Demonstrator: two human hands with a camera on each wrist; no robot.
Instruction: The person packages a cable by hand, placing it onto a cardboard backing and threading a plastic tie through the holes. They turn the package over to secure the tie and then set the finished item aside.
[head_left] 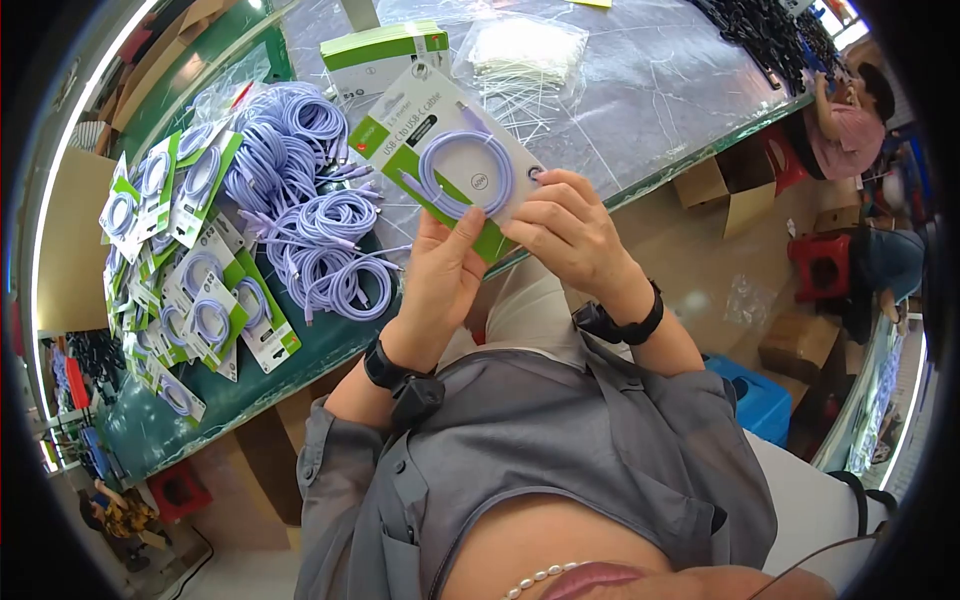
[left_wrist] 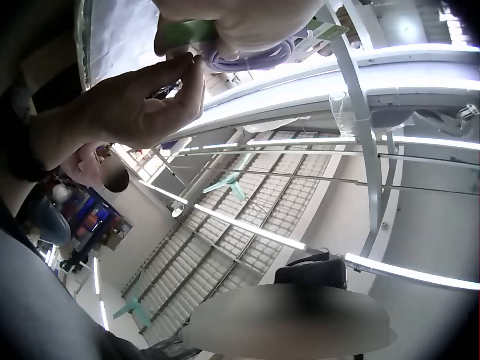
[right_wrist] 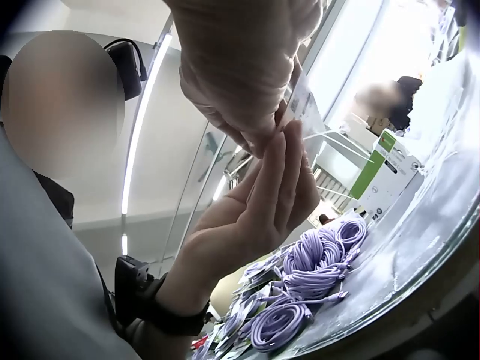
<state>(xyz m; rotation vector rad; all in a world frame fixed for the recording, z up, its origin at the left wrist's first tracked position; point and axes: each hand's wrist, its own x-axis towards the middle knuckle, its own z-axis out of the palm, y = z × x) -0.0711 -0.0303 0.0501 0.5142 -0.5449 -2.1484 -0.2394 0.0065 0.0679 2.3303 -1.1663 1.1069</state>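
My left hand (head_left: 440, 280) grips the lower edge of a green-and-white cardboard packaging card (head_left: 398, 122), thumb on its front. A coiled lilac USB-C cable (head_left: 427, 160) lies against the card's face, with one plug toward the top. My right hand (head_left: 575, 235) pinches the card's right edge near a small dark round spot, its other fingers curled over the lower right side. In the right wrist view, the fingertips of the right hand (right_wrist: 240, 67) and left hand (right_wrist: 255, 195) meet around the card. The left wrist view shows part of the coil (left_wrist: 251, 60) beneath the left hand.
Loose coiled lilac cables (head_left: 300, 200) are heaped on the table (head_left: 640, 100), left of my hands. Beyond them lie carded cables (head_left: 190, 270). A stack of green-and-white cards (head_left: 375, 62) and a bag of white ties (head_left: 525, 55) sit behind. Other people (head_left: 850, 130) are farther off.
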